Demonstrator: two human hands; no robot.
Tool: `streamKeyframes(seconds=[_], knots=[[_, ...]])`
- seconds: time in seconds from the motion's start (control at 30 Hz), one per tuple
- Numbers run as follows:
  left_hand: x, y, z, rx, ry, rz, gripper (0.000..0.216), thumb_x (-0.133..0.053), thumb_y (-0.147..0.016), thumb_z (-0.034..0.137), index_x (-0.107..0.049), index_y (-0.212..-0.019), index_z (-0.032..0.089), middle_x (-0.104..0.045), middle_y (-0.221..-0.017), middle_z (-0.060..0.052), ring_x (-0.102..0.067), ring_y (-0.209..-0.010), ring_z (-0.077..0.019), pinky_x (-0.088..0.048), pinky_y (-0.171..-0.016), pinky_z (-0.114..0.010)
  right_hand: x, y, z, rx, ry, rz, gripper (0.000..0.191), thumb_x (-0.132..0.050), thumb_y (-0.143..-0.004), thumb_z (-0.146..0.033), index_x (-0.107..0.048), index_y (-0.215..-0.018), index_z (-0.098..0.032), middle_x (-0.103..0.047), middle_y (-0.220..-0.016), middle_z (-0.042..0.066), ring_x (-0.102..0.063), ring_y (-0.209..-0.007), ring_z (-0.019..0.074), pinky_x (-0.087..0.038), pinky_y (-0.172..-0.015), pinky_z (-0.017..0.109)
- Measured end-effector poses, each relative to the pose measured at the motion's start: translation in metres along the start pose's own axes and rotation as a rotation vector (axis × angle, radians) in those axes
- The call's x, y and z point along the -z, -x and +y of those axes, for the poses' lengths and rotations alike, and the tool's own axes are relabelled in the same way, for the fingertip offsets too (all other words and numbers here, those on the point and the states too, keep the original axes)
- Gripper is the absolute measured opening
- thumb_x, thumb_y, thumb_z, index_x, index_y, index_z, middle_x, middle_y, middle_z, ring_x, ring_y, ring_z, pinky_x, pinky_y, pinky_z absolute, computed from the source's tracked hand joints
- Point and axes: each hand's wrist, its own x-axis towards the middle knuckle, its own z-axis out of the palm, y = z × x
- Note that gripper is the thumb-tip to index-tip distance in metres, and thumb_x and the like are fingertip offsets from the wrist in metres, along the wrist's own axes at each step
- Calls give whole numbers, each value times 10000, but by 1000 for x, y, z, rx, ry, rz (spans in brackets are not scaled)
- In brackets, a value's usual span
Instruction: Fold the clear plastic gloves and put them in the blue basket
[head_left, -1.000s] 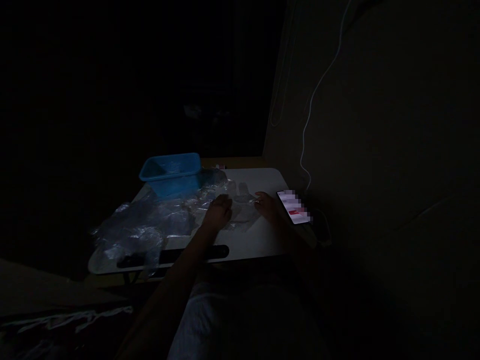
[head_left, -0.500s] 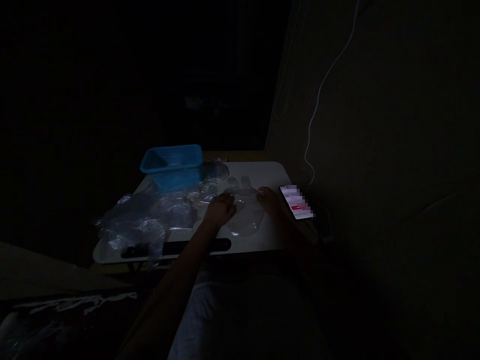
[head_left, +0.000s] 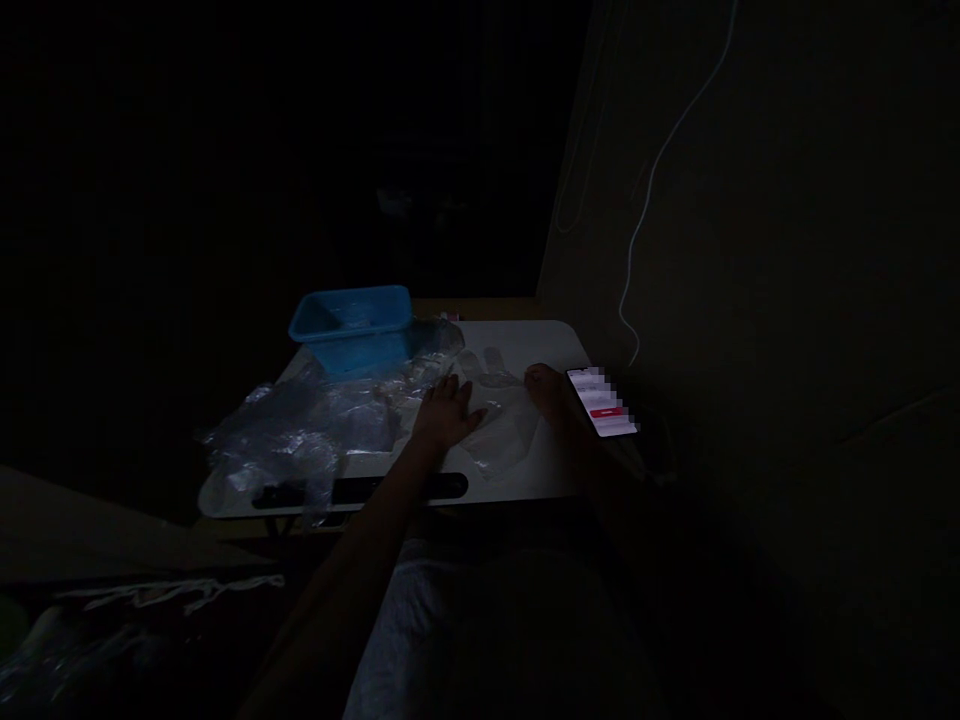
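A clear plastic bag (head_left: 504,432) with two handle-like loops at its far end lies on the small white table (head_left: 536,335). My left hand (head_left: 446,412) rests palm down at the bag's left side, fingers apart and thumb pointing toward its middle. At the bag's upper right edge my right hand (head_left: 546,392) is closed, its fingertips pinching the thin plastic. Dim light hides the finer folds of the bag.
Crumpled clear plastic bags (head_left: 300,430) cover the table's left side. Behind them stands a blue plastic basket (head_left: 360,350). A lit phone (head_left: 604,405) lies at the right edge, near a white cable (head_left: 651,185) along the wall. A black slot (head_left: 446,486) runs along the front.
My left hand has flattened, its fingers spreading over the bag's left side. My right hand has shifted slightly right and up, its fingers curling in at the bag's edge. The view has moved a little.
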Motion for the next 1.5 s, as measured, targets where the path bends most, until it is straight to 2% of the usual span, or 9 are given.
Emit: streamKeyframes(seconds=[0.13,0.23,0.3,0.5,0.63,0.77,1.0,1.13,1.5], knots=[[-1,0,1,34,-11,56,526,-236,-895,424,-409,-1284,114,-401,-1353,-174,-331,-1271,-287,-300,-999,-430,0,6,2,135,-6,-23,268,-505,-744,-171,-638,-976,-184,-641,-996,61,-572,-913,177,-434,-825,292],[-2,0,2,57,-31,47,530,-277,-883,401,-407,-1279,74,-396,-1352,-192,-331,-1269,-299,-285,-1010,-426,-3,9,3,355,62,-89,275,-600,-713,-240,-646,-981,-203,-631,-1012,55,-541,-961,196,-398,-882,324],[-2,0,2,64,-29,24,556,-302,-869,427,-404,-1280,66,-374,-1366,-200,-310,-1279,-313,-271,-1015,-438,-4,10,2,435,117,-118,237,-585,-743,-260,-656,-959,-194,-634,-991,67,-535,-955,199,-379,-892,335],[-3,0,1,76,-29,20,579,-334,-841,500,-406,-1292,145,-363,-1388,-152,-282,-1292,-326,-256,-1014,-458,0,11,-3,337,199,-97,200,-507,-806,-208,-658,-932,-171,-641,-953,82,-545,-924,190,-386,-839,301],[-3,0,0,70,-31,0,592,-333,-837,520,-411,-1294,152,-365,-1387,-149,-277,-1292,-334,-254,-1013,-459,1,10,-7,356,270,-105,208,-475,-828,-228,-664,-899,-178,-635,-940,80,-552,-891,189,-390,-777,276],[-2,0,1,57,-31,9,575,-341,-837,511,-416,-1289,164,-370,-1386,-140,-286,-1287,-328,-260,-1004,-466,0,8,-9,272,313,-103,218,-449,-833,-215,-662,-857,-179,-625,-942,79,-561,-834,173,-388,-717,259],[-1,0,1,45,-31,-15,587,-320,-838,527,-395,-1303,177,-350,-1400,-132,-274,-1293,-325,-246,-1006,-479,0,3,-7,120,221,-59,213,-442,-805,-188,-655,-811,-170,-644,-898,61,-565,-819,159,-388,-719,240],[1,0,1,33,-21,-40,590,-329,-837,524,-394,-1305,170,-345,-1401,-145,-274,-1293,-327,-240,-1007,-493,2,1,-6,32,166,-93,205,-454,-783,-188,-659,-786,-172,-660,-866,48,-571,-781,149,-394,-690,228],[1,1,1,42,-25,-43,615,-324,-835,533,-378,-1316,153,-332,-1403,-164,-258,-1302,-331,-241,-1012,-487,7,3,-10,14,135,-114,220,-447,-782,-190,-665,-793,-164,-665,-874,49,-578,-794,149,-403,-705,222]])
